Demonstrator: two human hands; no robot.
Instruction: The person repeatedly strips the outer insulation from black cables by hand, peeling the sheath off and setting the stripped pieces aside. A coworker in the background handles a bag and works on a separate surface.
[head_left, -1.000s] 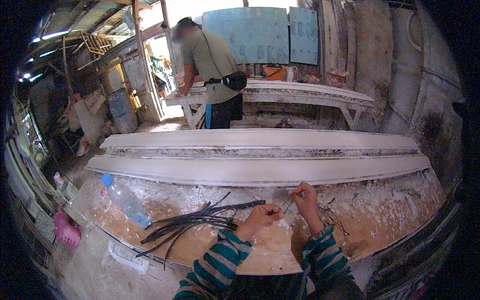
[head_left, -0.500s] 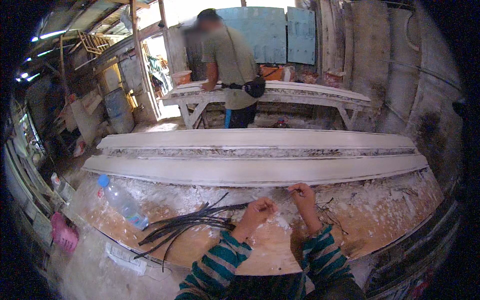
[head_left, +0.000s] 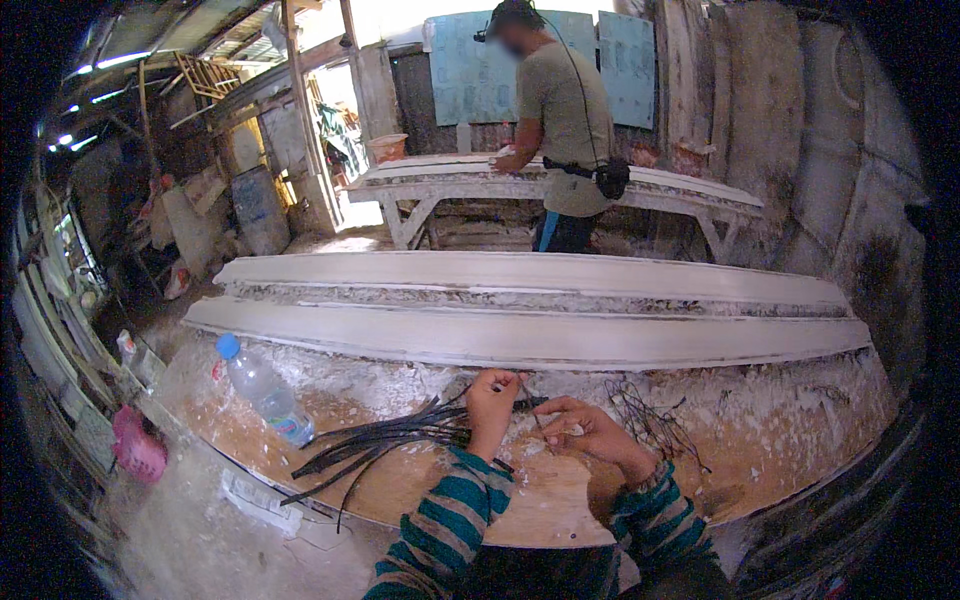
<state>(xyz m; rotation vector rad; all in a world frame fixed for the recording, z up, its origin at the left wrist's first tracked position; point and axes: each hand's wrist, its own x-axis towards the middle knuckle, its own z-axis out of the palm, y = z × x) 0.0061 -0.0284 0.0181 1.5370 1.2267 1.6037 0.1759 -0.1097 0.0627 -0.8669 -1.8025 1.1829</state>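
A bundle of dark, flat, flexible strips (head_left: 385, 437) lies fanned out on the wooden tabletop, its gathered end running toward my left hand. My left hand (head_left: 491, 408) is closed, pinching a thin dark strand near the near edge of a long white moulding. Beside it, my right hand (head_left: 592, 432) has thumb and forefinger drawn together at a thin strand that hangs between the two hands. A small dark piece shows in the gap between the hands. What exactly the fingertips hold is too small to make out fully.
Two long white mouldings (head_left: 520, 333) stretch across the table beyond my hands. A plastic bottle with a blue cap (head_left: 264, 391) lies at the left. Thin dark scraps (head_left: 655, 420) lie at the right. Another person (head_left: 570, 120) works at a far bench (head_left: 440, 190). A pink container (head_left: 138, 445) is at lower left.
My left hand has moved up and slightly left, and my right hand has come down and in beside it. The other person has shifted right along the far bench. The view has shifted slightly.
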